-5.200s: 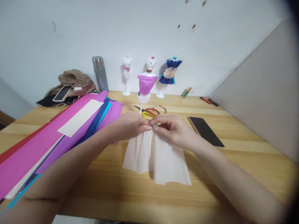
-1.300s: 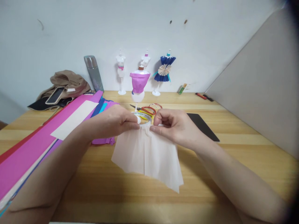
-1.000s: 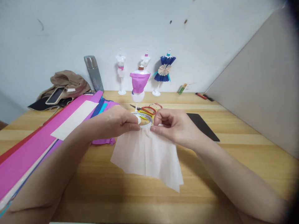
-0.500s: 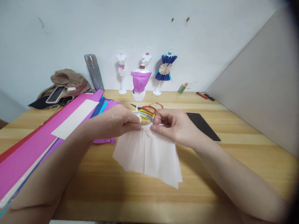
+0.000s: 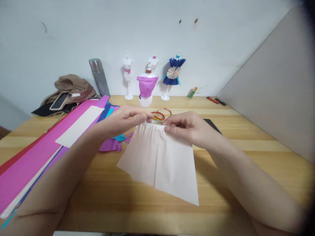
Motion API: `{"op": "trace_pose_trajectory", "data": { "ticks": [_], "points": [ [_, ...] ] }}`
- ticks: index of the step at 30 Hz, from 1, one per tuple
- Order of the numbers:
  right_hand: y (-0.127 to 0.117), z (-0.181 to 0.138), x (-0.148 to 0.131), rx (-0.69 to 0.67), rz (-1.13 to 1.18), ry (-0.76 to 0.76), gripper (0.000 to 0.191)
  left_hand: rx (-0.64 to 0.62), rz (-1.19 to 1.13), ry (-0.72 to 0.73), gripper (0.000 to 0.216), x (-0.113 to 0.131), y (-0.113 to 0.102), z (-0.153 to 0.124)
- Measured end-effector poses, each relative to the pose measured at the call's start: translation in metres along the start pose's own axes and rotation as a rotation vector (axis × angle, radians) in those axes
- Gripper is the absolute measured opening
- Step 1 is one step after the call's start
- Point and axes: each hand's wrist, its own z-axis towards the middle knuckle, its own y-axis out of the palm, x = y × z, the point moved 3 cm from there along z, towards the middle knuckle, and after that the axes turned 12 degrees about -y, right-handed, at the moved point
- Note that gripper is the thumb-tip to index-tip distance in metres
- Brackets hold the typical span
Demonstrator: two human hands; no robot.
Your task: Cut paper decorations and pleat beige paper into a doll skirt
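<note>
A pale cream sheet of crepe-like paper (image 5: 159, 160), gathered into pleats along its top edge, hangs above the wooden table between my hands. My left hand (image 5: 125, 121) is closed on the upper left corner, thumb over the edge. At the upper right, my right hand (image 5: 184, 127) pinches the same edge between thumb and fingers. Just behind the paper lie red-handled scissors (image 5: 159, 115), partly hidden. Beyond them stands a small mannequin (image 5: 145, 101) in a purple strapless paper top (image 5: 147, 87); its stand is hidden.
Paper sheets in pink (image 5: 36, 160) and other colours cover the left side, near purple scraps (image 5: 108, 146). A phone (image 5: 59, 100) rests by brown cloth (image 5: 73, 83) and a grey bottle (image 5: 99, 78). More mannequins line the wall; a black flat object (image 5: 213, 126) lies right.
The gathered paper has been raised and spread wider, its lower corner swinging right. My left hand's fingers have straightened somewhat. The tape roll behind is now mostly covered.
</note>
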Motion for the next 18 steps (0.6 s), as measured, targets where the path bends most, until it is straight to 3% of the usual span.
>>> {"op": "trace_pose_trajectory", "data": {
  "ticks": [3, 6, 7, 9, 11, 13, 16, 18],
  "points": [
    [-0.025, -0.008, -0.001, 0.121, 0.01, 0.113, 0.022, 0.215, -0.185, -0.036, 0.059, 0.0, -0.003, 0.0],
    [-0.057, -0.02, -0.006, 0.392, 0.016, 0.152, 0.017, 0.463, -0.338, -0.136, 0.062, -0.005, 0.002, -0.001],
    [-0.067, -0.024, -0.008, 0.487, 0.011, 0.14, 0.014, 0.481, -0.401, -0.181, 0.06, -0.008, 0.008, 0.0],
    [-0.08, -0.029, -0.011, 0.634, -0.01, 0.111, 0.011, 0.347, -0.542, -0.297, 0.056, -0.014, 0.028, 0.005],
    [-0.086, -0.031, -0.011, 0.722, -0.02, 0.087, 0.01, 0.015, -0.674, -0.438, 0.057, -0.018, 0.058, 0.009],
    [-0.086, -0.029, -0.008, 0.741, -0.007, 0.077, 0.01, -0.243, -0.784, -0.464, 0.052, -0.015, 0.084, 0.008],
    [-0.08, -0.023, -0.002, 0.695, 0.014, 0.072, 0.008, -0.236, -1.052, -0.401, 0.059, -0.007, 0.106, 0.004],
    [-0.077, -0.02, 0.001, 0.67, 0.014, 0.065, 0.006, -0.075, -1.144, -0.397, 0.052, -0.005, 0.111, 0.002]
  ]
}}
